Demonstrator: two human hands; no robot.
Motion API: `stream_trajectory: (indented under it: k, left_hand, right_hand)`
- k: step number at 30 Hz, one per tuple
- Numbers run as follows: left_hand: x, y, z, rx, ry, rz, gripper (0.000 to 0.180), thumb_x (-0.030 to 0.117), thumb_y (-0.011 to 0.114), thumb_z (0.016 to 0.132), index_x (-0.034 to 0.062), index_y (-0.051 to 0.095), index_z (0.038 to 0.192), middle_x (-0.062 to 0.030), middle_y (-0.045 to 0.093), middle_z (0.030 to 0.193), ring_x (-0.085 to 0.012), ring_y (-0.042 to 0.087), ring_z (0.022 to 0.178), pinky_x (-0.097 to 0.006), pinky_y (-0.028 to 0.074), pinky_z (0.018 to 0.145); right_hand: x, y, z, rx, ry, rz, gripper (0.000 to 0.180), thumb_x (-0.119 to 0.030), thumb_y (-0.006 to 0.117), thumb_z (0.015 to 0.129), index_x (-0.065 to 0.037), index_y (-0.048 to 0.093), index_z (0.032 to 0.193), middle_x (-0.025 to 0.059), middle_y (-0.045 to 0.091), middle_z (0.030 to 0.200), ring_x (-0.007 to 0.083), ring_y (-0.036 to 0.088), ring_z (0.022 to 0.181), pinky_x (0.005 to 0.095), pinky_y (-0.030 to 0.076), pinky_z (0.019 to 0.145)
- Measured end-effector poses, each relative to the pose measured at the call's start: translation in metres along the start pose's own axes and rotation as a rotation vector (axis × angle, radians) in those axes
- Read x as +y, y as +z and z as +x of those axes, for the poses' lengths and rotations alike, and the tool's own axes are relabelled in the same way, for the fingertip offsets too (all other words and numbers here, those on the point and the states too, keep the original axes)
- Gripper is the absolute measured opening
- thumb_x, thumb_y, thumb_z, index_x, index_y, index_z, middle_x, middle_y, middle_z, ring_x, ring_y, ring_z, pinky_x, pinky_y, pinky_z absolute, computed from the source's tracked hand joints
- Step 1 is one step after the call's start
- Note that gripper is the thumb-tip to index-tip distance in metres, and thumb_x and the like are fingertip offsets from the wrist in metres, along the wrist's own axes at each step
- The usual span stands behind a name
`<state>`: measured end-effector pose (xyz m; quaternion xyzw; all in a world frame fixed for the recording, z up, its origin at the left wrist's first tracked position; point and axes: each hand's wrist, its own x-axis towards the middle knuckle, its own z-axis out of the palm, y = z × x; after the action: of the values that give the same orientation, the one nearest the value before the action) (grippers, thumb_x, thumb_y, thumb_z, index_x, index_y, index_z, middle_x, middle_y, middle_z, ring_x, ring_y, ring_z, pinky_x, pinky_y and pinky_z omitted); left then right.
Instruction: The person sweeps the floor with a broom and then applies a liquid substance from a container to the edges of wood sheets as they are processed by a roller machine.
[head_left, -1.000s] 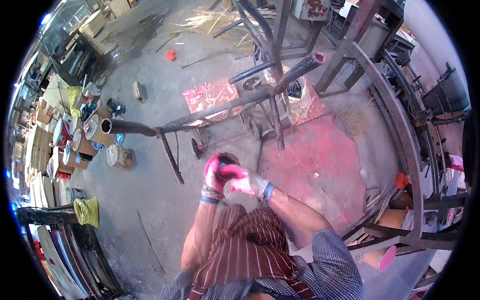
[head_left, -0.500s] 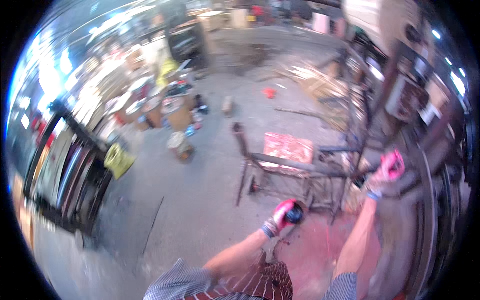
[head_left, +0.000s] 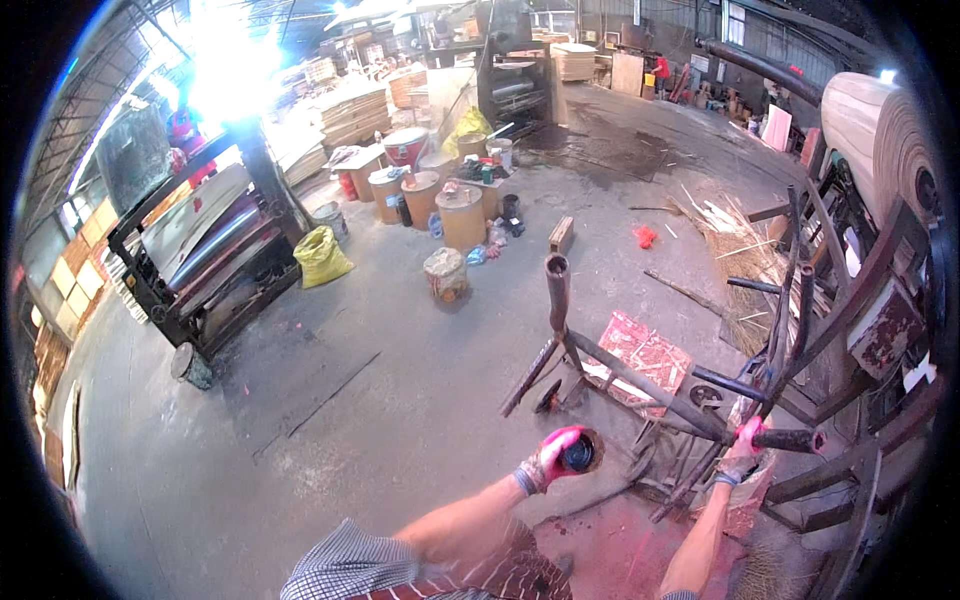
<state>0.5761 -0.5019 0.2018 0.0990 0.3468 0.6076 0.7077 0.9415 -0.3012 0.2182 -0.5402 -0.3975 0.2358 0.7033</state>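
My left hand point(head_left: 552, 458), in a pink and white work glove, is closed round the side of a round brown-rimmed container with a dark top point(head_left: 578, 455). It holds this above the floor, left of a rusty metal pipe frame point(head_left: 655, 388). My right hand point(head_left: 742, 448), gloved the same way, is wrapped round a pipe near the frame's right end. The pipe's open end sticks out past that hand. Under the frame lies a reddish, worn board point(head_left: 648, 350).
Several brown drums point(head_left: 462, 215) and a stained bucket point(head_left: 446, 278) stand ahead. A yellow sack point(head_left: 322, 258) leans by a roller machine point(head_left: 215, 245) at left. Wood scraps point(head_left: 735, 235) lie at far right, below a large roll point(head_left: 880, 130). A person in red point(head_left: 661, 68) stands far off.
My right hand has come down from beyond the frame onto the pipe and closed round it. The left hand still holds the round container. My view has shifted.
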Motion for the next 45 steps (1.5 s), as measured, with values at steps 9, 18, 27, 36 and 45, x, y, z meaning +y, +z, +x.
stream_trajectory:
  k: [9, 18, 27, 36, 45]
  left_hand:
    - [-0.050, 0.017, -0.036, 0.039, 0.184, -0.136, 0.043, 0.034, 0.064, 0.090, 0.0089, 0.058, 0.124, -0.0089, 0.063, 0.120, -0.0254, 0.061, 0.111, -0.049, 0.050, 0.095]
    - [-0.045, 0.060, -0.092, 0.072, 0.270, -0.060, 0.044, 0.036, 0.061, 0.091, 0.0034, 0.058, 0.120, -0.0115, 0.064, 0.114, -0.0248, 0.062, 0.107, -0.044, 0.052, 0.091]
    - [-0.069, 0.040, -0.059, 0.067, 0.344, -0.001, 0.048, 0.040, 0.057, 0.094, 0.0085, 0.054, 0.129, -0.0058, 0.059, 0.125, -0.0187, 0.058, 0.112, -0.041, 0.050, 0.094]
    - [-0.070, 0.011, -0.082, -0.001, 0.417, -0.068, 0.044, 0.039, 0.062, 0.092, 0.0147, 0.056, 0.128, -0.0041, 0.060, 0.125, -0.0203, 0.059, 0.112, -0.047, 0.052, 0.090]
    - [-0.071, 0.029, -0.069, 0.056, 0.438, -0.090, 0.043, 0.037, 0.062, 0.092, 0.0187, 0.055, 0.130, -0.0010, 0.058, 0.127, -0.0186, 0.057, 0.115, -0.049, 0.052, 0.089]
  right_hand:
    - [-0.203, 0.023, -0.046, -0.069, -0.441, 0.258, 0.032, -0.011, 0.060, 0.095, 0.004, 0.049, 0.122, 0.0101, 0.058, 0.104, 0.0164, 0.056, 0.087, 0.0286, 0.048, 0.076]
    - [-0.222, -0.010, 0.035, -1.182, -0.392, 0.204, 0.037, -0.027, 0.058, 0.093, -0.004, 0.052, 0.064, 0.0050, 0.051, 0.054, 0.0144, 0.048, 0.045, 0.0277, 0.039, 0.046]
    - [-0.087, -0.002, 0.010, -0.397, -0.355, 0.421, 0.017, -0.018, 0.067, 0.089, -0.003, 0.058, 0.090, 0.0072, 0.059, 0.082, 0.0167, 0.057, 0.071, 0.0318, 0.048, 0.064]
    - [0.017, 0.018, -0.014, -0.393, -0.213, -0.100, 0.030, -0.016, 0.063, 0.094, 0.004, 0.057, 0.115, 0.0170, 0.062, 0.108, 0.0245, 0.059, 0.096, 0.0391, 0.048, 0.086]
    - [-0.165, 0.011, 0.014, -0.469, -0.499, 0.278, 0.034, -0.013, 0.060, 0.095, 0.001, 0.054, 0.124, 0.0077, 0.060, 0.104, 0.0135, 0.054, 0.078, 0.0265, 0.046, 0.066]
